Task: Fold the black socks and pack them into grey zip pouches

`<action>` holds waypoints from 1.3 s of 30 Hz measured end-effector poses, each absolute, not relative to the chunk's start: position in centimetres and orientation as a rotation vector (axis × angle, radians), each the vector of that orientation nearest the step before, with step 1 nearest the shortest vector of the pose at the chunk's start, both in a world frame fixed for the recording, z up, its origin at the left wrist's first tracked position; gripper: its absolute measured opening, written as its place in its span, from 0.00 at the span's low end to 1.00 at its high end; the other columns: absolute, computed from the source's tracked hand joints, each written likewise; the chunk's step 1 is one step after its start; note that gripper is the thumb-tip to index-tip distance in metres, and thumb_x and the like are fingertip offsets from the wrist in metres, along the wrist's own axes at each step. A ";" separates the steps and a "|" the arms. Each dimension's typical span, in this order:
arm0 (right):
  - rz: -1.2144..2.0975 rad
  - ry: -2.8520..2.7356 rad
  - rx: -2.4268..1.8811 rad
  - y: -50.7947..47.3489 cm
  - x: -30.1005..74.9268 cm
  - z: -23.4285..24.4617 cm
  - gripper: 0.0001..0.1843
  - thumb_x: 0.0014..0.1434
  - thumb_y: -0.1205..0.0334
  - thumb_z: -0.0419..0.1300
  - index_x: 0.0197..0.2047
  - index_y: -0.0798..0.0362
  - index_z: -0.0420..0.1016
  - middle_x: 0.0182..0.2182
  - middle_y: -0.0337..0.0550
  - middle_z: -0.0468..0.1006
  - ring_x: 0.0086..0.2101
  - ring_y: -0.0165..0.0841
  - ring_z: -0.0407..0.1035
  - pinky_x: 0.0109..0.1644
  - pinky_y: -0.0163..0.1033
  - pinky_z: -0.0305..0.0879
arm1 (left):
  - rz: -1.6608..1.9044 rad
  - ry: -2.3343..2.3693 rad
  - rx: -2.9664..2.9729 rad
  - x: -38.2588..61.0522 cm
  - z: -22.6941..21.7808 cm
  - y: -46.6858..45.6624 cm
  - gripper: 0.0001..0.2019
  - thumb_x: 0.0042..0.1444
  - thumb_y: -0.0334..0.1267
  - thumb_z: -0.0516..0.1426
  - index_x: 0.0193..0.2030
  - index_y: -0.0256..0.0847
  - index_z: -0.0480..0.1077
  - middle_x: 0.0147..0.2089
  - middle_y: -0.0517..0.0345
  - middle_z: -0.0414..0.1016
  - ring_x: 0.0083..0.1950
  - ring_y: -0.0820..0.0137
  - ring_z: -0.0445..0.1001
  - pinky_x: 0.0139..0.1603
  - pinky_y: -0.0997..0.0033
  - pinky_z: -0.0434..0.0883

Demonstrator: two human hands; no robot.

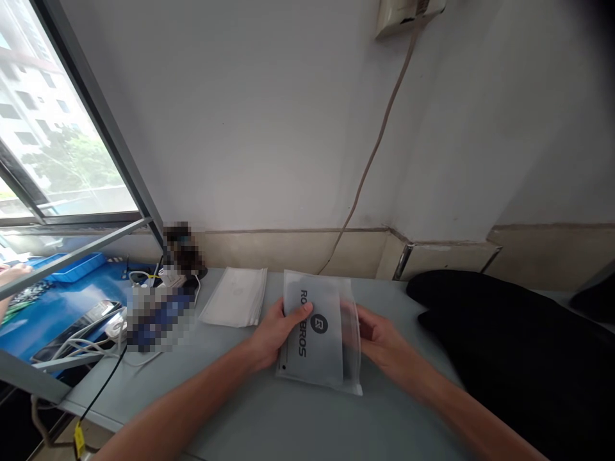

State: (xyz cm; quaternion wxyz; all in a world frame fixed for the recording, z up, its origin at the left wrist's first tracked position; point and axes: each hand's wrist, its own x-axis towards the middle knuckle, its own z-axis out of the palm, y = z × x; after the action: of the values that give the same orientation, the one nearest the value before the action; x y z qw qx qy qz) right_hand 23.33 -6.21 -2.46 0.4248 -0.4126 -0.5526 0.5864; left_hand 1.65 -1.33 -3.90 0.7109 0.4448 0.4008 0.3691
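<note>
A frosted, see-through zip bag (319, 362) with dark ROCKBROS lettering and a round logo is held over the grey table, its print turned sideways. Something flat and pale shows through the plastic. My left hand (275, 333) grips the bag's left side, thumb on top and the other fingers hidden beneath. At the right edge, the zip side, my right hand (379, 339) is closed on the bag. Its fingertips show dimly through the plastic; whether they are inside or behind it I cannot tell. Left of the bag lies a stack of whitish translucent bags (235, 298).
The grey table (269, 422) runs along a wall. Black cloth (519, 358) covers its right side. White cables (91, 342) and a blurred-out patch lie left. Beyond a metal frame are a blue work surface, a blue tray (79, 266) and another person's hand (14, 274).
</note>
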 end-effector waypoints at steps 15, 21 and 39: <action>1.431 -1.476 -1.055 -6.3 23.0 -2.1 0.22 0.54 0.42 0.71 0.46 0.47 0.83 0.43 0.45 0.85 0.44 0.46 0.78 0.54 0.51 0.74 | 1.074 0.978 1.006 2.0 -3.6 -1.7 0.26 0.54 0.55 0.69 0.53 0.41 0.74 0.51 0.45 0.81 0.48 0.60 0.81 0.46 0.63 0.79; 1.355 -1.506 -1.142 -6.4 22.7 -2.7 0.19 0.57 0.40 0.67 0.40 0.47 0.81 0.38 0.42 0.83 0.38 0.43 0.76 0.42 0.45 0.73 | 1.028 0.964 1.078 2.1 -3.4 -1.9 0.26 0.52 0.53 0.70 0.51 0.40 0.75 0.49 0.46 0.82 0.48 0.59 0.81 0.47 0.63 0.78; 1.203 -1.354 -1.212 -6.1 22.1 -4.3 0.26 0.56 0.39 0.67 0.48 0.43 0.65 0.48 0.39 0.71 0.28 0.30 0.65 0.33 0.39 0.64 | 1.243 1.167 1.351 1.3 -4.9 -0.2 0.36 0.52 0.51 0.70 0.64 0.45 0.64 0.65 0.44 0.72 0.67 0.55 0.70 0.67 0.59 0.66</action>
State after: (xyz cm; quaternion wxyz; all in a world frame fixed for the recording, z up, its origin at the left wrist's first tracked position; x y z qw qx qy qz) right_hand 22.05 -6.11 -4.32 0.4627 -0.4929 -0.5509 0.4895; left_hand 1.34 -0.19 -4.90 0.4646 0.5499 0.4750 0.5061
